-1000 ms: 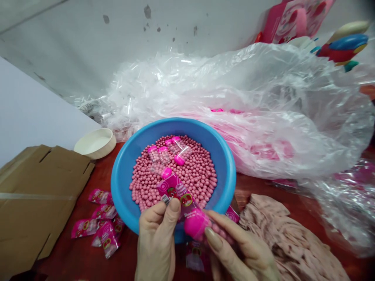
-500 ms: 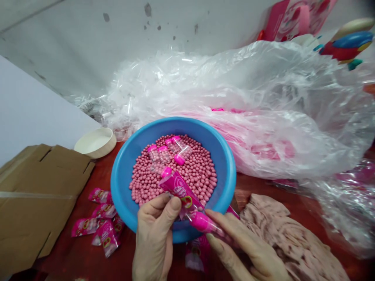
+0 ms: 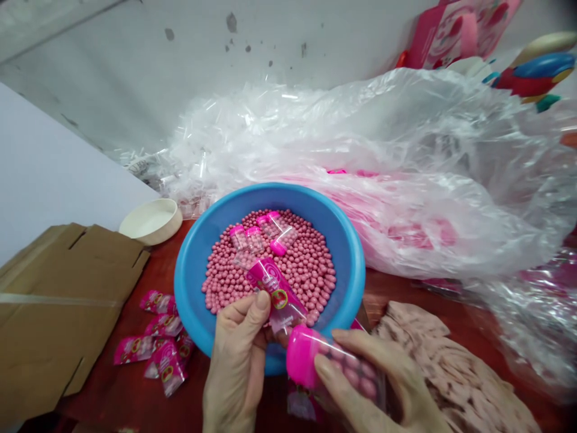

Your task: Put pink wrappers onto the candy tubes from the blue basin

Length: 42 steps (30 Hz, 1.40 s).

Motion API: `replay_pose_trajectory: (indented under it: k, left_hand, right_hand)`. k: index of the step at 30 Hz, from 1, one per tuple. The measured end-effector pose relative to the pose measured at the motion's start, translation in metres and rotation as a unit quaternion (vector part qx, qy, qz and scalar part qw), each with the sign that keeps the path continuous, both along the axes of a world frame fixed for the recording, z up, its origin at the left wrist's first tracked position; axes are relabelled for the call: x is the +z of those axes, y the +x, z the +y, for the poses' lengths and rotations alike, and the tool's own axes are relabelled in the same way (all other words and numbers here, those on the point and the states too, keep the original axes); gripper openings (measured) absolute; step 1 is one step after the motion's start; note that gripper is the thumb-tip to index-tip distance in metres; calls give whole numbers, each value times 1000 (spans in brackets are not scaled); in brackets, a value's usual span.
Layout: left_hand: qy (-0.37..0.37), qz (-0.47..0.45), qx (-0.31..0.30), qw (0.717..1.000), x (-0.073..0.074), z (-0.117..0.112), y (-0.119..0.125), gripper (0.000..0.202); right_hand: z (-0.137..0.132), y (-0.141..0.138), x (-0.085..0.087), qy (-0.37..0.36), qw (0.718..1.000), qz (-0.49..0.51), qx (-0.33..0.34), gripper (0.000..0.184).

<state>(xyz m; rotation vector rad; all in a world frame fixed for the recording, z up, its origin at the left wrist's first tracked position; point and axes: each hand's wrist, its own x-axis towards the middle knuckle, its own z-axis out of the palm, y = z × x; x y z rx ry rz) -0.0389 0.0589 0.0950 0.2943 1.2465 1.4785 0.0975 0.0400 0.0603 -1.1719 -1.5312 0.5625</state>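
My left hand (image 3: 241,355) pinches a pink printed plastic pouch (image 3: 280,294) between thumb and fingers, over the front of a blue basin (image 3: 347,270). In my right hand (image 3: 383,379) is a clear candy bottle (image 3: 333,361) with a bright pink cap, filled with pink balls; its cap end points at the pouch's lower end. Whether cap and pouch touch I cannot tell. Pink candy balls (image 3: 306,270) fill the basin's bottom, and several small pink-capped bottles (image 3: 255,239) lie on them.
Filled pink packets (image 3: 166,361) lie left of the basin, beside a cardboard box (image 3: 63,307). A white dish (image 3: 151,221) sits behind them. Large clear plastic bags (image 3: 396,162) cover the back and right. A crumpled brown cloth (image 3: 442,361) lies at right.
The bottle in my right hand has tilted and come nearer the camera, so its pink cap and filled body show more. My left hand keeps the pouch in nearly the same place.
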Motion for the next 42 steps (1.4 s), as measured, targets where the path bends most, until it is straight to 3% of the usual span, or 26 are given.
replay_pose_trajectory:
  k: [5,13,22,25,29,36,42]
  left_hand:
    - [-7,-6,-6,1000,-2,-1,2,25]
    - [-17,12,-2,1000,-3,-4,4,24]
    - [-13,4,-16,1000,-7,-5,2,24]
    - [-6,9,-66,998,-4,-3,1,20]
    - [-7,4,-128,992,1,-1,1,16]
    - [-12,-1,-118,993,1,-2,2,19]
    - [-8,4,-94,996,2,-1,5,26]
  right_hand:
    - [4,10,-1,44,995,-81,33,22]
    - [0,15,-13,156,967,-200,20,25]
    - [9,21,-18,187,948,-254,51,36]
    - [8,19,-22,192,948,-253,22,36]
    - [3,12,-19,177,958,-223,39,36]
    - [-3,-10,-14,124,985,-110,-41,21]
    - [1,-2,-9,129,983,-128,-9,26]
